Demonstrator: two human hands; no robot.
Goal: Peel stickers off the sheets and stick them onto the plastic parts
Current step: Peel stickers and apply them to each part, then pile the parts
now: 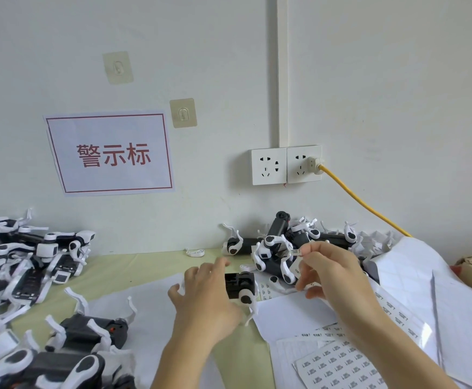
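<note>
My left hand point(205, 293) grips a black-and-white plastic part point(242, 286) just above the table, near the middle of the view. To its right my right hand point(331, 272) pinches a small white sticker point(296, 251) between thumb and forefinger, held up beside the part without touching it. A sticker sheet point(341, 366) with rows of small printed labels lies at the bottom right under my right forearm. Another sheet point(397, 313) lies further right.
Heaps of black-and-white plastic parts lie at the left point(29, 256), at the front left point(69, 352) and at the back by the wall point(282, 245). Empty backing sheets point(414, 276) are piled at the right. A yellow cable point(361, 203) runs from the wall socket point(286, 165).
</note>
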